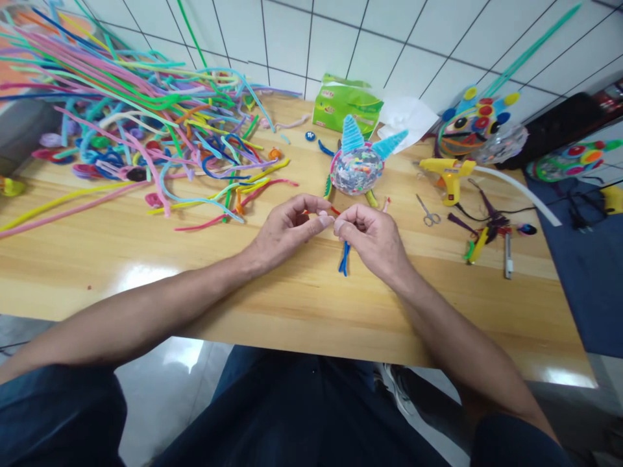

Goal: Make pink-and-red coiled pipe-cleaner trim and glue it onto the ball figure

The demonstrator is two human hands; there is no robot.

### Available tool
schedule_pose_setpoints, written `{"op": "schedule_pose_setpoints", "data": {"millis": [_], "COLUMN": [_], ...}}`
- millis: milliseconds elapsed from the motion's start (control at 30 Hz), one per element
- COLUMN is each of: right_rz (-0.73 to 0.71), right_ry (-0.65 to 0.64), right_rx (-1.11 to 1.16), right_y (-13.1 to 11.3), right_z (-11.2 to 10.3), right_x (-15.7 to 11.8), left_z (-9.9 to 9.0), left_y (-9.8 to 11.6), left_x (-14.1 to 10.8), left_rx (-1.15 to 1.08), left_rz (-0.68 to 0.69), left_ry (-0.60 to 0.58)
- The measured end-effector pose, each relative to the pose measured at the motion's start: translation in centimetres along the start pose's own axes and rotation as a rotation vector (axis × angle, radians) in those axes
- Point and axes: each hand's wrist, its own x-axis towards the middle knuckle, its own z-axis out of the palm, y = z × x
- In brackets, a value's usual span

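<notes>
Over the middle of the wooden table (292, 292), my left hand (296, 227) and my right hand (367, 233) meet fingertip to fingertip. Both are closed in a pinch on a small pink piece (327, 216) between them; its shape is mostly hidden. Red pipe cleaner (335, 210) shows just behind the fingertips. A twisted blue pipe cleaner (344, 259) lies below, beside my right hand. Just beyond the hands stands a round, shiny multicoloured figure (357, 170) with two light-blue ears (352, 134) and pipe-cleaner legs.
Pipe cleaners (146, 104) are heaped at the left. Behind the figure are a green tissue pack (348, 107) and white paper (409, 120). To the right lie a yellow glue gun (450, 176), scissors (429, 214), a cutter (508, 256) and another decorated figure (474, 123).
</notes>
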Motion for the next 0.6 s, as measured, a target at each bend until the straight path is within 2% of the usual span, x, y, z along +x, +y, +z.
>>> {"op": "schedule_pose_setpoints", "data": {"millis": [133,233,433,600], "right_rz": [-0.045,-0.075,-0.010,0.078], "right_ry": [0.005,0.025,0.077,0.057], "right_rx": [0.025,0.047,0.133,0.272], "right_y": [0.1,0.3,0.5,0.8], "right_z": [0.2,0.4,1.0,1.5], "right_x": [0.0,0.0,-0.2,-0.1], "left_z": [-0.3,-0.3,0.3,0.9], "left_y": [-0.1,0.1,0.0,-1.0], "left_x": [0.1,-0.1,-0.4,-0.6], "left_rx": [0.133,0.126,-0.103,-0.220], "left_rz": [0.073,0.040,-0.123,-0.169], "left_ry": [-0.030,-0.031,0.050,0.089]}}
